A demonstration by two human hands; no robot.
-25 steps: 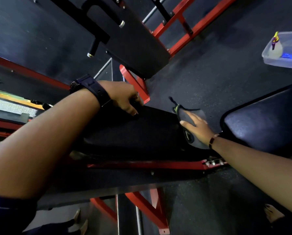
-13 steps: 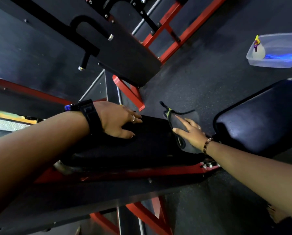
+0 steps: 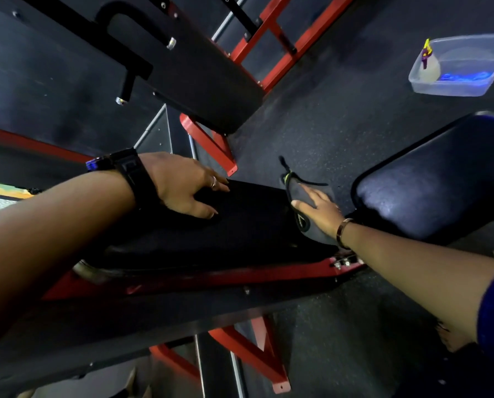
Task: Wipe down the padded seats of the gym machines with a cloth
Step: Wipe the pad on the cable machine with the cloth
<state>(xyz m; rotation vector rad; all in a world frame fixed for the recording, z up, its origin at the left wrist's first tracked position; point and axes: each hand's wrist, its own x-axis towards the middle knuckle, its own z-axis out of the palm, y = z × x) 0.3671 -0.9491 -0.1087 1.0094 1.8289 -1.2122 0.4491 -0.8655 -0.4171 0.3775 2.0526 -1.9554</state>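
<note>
Right hand presses cloth (grey) onto padded seat.

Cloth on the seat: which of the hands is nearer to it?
Right. The right hand lies flat on the cloth at the end of the seat pad; the left hand rests on that pad, apart from the cloth, to its left.

Dark speckled rubber floor; light dim. Red steel frame bars stand on its far side. A clear plastic tub sits far right on the floor, a white bottle inside.
</note>
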